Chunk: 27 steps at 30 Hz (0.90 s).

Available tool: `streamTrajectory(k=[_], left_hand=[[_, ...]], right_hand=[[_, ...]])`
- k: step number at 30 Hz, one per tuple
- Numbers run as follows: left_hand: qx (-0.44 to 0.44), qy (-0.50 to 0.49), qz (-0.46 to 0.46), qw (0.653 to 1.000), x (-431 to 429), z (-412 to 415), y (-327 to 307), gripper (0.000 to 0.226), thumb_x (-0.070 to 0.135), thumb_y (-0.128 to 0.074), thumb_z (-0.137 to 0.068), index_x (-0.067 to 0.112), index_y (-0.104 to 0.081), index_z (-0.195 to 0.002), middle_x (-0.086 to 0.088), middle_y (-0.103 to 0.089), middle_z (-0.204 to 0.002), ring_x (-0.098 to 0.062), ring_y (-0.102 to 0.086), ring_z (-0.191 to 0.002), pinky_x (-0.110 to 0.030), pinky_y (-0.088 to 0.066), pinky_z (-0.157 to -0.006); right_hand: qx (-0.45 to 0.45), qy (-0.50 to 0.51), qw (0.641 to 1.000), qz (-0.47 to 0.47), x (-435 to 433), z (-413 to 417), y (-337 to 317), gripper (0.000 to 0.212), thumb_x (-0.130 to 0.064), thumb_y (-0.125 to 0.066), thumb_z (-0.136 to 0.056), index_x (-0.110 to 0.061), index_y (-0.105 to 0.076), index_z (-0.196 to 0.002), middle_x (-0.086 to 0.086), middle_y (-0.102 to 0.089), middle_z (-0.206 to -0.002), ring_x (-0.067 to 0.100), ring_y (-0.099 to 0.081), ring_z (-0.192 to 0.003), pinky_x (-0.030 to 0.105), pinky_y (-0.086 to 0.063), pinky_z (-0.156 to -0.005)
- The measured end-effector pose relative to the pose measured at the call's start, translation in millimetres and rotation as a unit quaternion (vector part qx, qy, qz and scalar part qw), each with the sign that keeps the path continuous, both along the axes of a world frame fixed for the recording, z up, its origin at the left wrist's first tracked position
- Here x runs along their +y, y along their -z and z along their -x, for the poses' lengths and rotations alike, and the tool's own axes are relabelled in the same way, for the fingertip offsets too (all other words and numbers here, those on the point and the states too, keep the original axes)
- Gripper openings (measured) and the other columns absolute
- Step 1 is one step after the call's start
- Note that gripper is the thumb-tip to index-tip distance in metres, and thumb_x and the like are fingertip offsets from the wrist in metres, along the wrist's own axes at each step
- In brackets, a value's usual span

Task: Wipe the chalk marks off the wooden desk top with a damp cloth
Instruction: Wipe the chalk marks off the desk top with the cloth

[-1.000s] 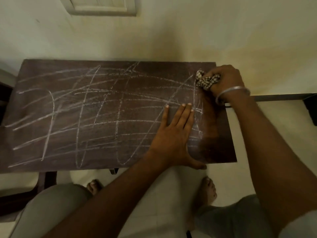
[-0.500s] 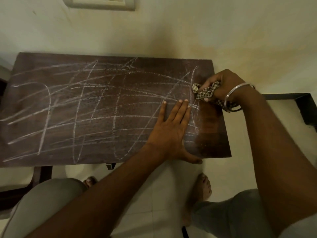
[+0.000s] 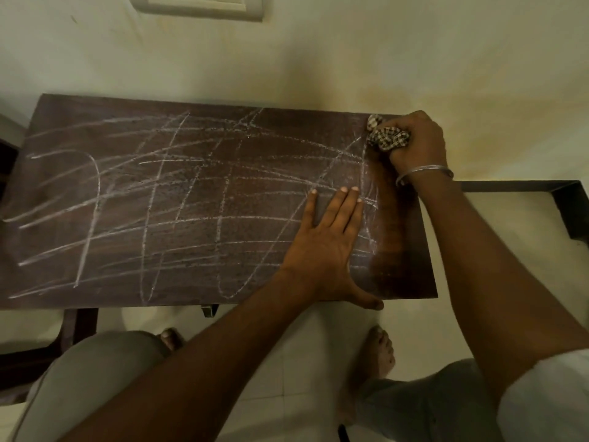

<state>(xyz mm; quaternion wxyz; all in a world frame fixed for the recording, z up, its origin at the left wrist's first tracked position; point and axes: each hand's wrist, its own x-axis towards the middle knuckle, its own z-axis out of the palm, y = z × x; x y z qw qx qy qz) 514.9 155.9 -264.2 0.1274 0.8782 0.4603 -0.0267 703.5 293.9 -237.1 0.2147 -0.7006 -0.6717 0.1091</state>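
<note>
Cloth [image 3: 386, 139] bunched in right hand [image 3: 417, 140] at desk top [image 3: 95, 129] far corner; left hand [image 3: 328, 247] flat, bracing. Press firmly, overlap strokes leftward (chalk marks [image 3: 191, 193] mostly remain).

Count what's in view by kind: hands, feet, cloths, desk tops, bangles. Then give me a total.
Hands: 2, left hand, right hand
Feet: 2, left foot, right foot
Cloth: 1
Desk top: 1
Bangle: 1
Total: 7

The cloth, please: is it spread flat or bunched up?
Bunched up: the right hand grips the cloth as a crumpled wad at the far corner of the desk.
</note>
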Motion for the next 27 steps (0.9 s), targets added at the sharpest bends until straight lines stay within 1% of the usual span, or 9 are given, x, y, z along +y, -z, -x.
streamTrajectory(k=[2, 4, 7, 9, 12, 15, 19, 24, 27], left_hand=[[0.001, 0.0, 0.001, 1.0, 1, 0, -1, 0.154, 0.106, -0.034, -0.054, 0.003, 0.017, -0.156, -0.014, 0.026, -0.165, -0.028, 0.028, -0.151, -0.062, 0.012, -0.118], [0.002, 0.0, 0.001, 1.0, 0, -1, -1, 0.154, 0.106, -0.034, -0.054, 0.003, 0.017, -0.156, -0.015, 0.026, -0.164, -0.028, 0.029, -0.151, -0.062, 0.013, -0.118], [0.0, 0.0, 0.001, 1.0, -1, 0, -1, 0.153, 0.106, -0.036, -0.055, 0.004, 0.018, -0.156, -0.015, 0.027, -0.164, -0.028, 0.03, -0.15, -0.062, 0.015, -0.118], [0.002, 0.002, 0.0, 1.0, 0, 0, -1, 0.153, 0.105, -0.036, -0.056, 0.003, 0.019, -0.155, -0.015, 0.027, -0.164, -0.029, 0.03, -0.15, -0.062, 0.015, -0.118], [0.002, 0.001, 0.003, 1.0, 0, 0, -1, 0.153, 0.105, -0.036, -0.055, 0.004, 0.019, -0.155, -0.015, 0.027, -0.164, -0.029, 0.03, -0.15, -0.062, 0.015, -0.118], [0.002, 0.002, 0.002, 1.0, 0, 0, -1, 0.153, 0.106, -0.036, -0.055, 0.004, 0.019, -0.155, -0.015, 0.027, -0.164, -0.029, 0.03, -0.15, -0.062, 0.014, -0.118], [0.001, 0.002, 0.0, 1.0, -1, 0, 0, 0.152, 0.105, -0.037, -0.056, 0.004, 0.018, -0.155, -0.016, 0.026, -0.164, -0.029, 0.03, -0.15, -0.062, 0.013, -0.118], [0.007, 0.007, 0.008, 1.0, 0, 0, -1, 0.151, 0.104, -0.037, -0.058, 0.004, 0.018, -0.156, -0.016, 0.027, -0.164, -0.03, 0.031, -0.15, -0.062, 0.013, -0.118], [-0.002, 0.006, 0.01, 1.0, -1, 2, 0, 0.15, 0.103, -0.039, -0.059, 0.005, 0.02, -0.156, -0.014, 0.029, -0.164, -0.028, 0.032, -0.149, -0.06, 0.015, -0.118]], right_hand=[[0.004, -0.004, 1.0, -0.011, 3, 1, 3, 0.038, 0.0, -0.067, -0.072, -0.02, -0.075, -0.103, 0.016, -0.064, -0.109, 0.035, -0.059, -0.102, 0.036, -0.05, -0.086], [0.037, -0.041, 0.997, 0.045, 3, -4, -8, 0.026, -0.003, -0.072, -0.076, -0.013, -0.077, -0.099, 0.015, -0.07, -0.104, 0.023, -0.062, -0.094, 0.029, -0.049, -0.078], [0.07, -0.069, 0.989, 0.112, -2, -9, -19, 0.025, -0.001, -0.075, -0.075, -0.014, -0.078, -0.096, 0.006, -0.073, -0.095, 0.018, -0.065, -0.088, 0.027, -0.051, -0.078], [0.064, -0.026, 0.996, 0.057, 4, -7, -9, 0.024, -0.006, -0.074, -0.075, -0.013, -0.077, -0.098, 0.003, -0.072, -0.095, 0.019, -0.066, -0.09, 0.025, -0.05, -0.079], [0.042, 0.048, 0.998, -0.019, 26, 0, 6, 0.029, -0.009, -0.065, -0.075, -0.014, -0.076, -0.101, 0.013, -0.072, -0.106, 0.031, -0.064, -0.101, 0.03, -0.05, -0.084], [0.019, 0.063, 0.998, -0.011, 43, 3, 5, 0.034, -0.012, -0.061, -0.073, -0.014, -0.076, -0.103, 0.015, -0.07, -0.108, 0.036, -0.062, -0.104, 0.036, -0.051, -0.088], [-0.017, 0.031, 0.999, 0.007, 32, 11, 10, 0.037, -0.013, -0.058, -0.072, -0.021, -0.075, -0.104, 0.014, -0.067, -0.108, 0.039, -0.059, -0.104, 0.043, -0.053, -0.087], [0.004, -0.081, 0.997, -0.019, 9, 37, 15, 0.042, -0.011, -0.061, -0.07, -0.028, -0.074, -0.107, 0.008, -0.063, -0.103, 0.036, -0.058, -0.098, 0.038, -0.051, -0.077], [-0.022, 0.005, 1.0, -0.011, 16, 28, 12, 0.044, -0.019, -0.061, -0.074, -0.029, -0.07, -0.116, 0.007, -0.064, -0.109, 0.036, -0.059, -0.102, 0.04, -0.053, -0.077]])
